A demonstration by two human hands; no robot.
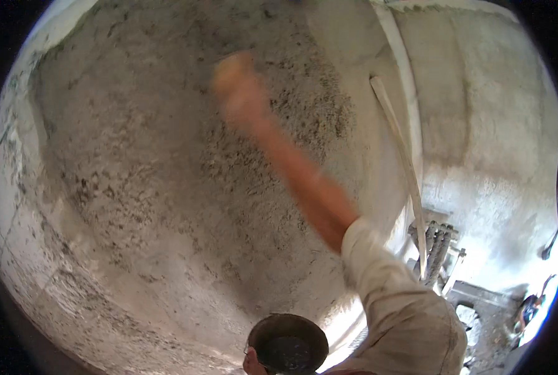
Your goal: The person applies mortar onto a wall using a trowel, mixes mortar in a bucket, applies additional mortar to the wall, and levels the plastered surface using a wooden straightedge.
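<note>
My right arm reaches up across a rough grey plastered wall (166, 144). At its end my right hand (246, 107), smeared by motion, is closed round a yellowish sponge (232, 72) at the wall. The sponge's edges are blurred. At the bottom, my left hand (252, 364) grips the rim of a dark round bucket (319, 337), and only some of its fingers show. Dark liquid (286, 354) lies in the bucket.
A long thin wooden strip (396, 134) leans along the wall's right side, beside a pale vertical edge. Farther right stands a smoother grey wall (479, 112). Low at the right are ridged dark rods (438, 247) and a cluttered floor (488, 312).
</note>
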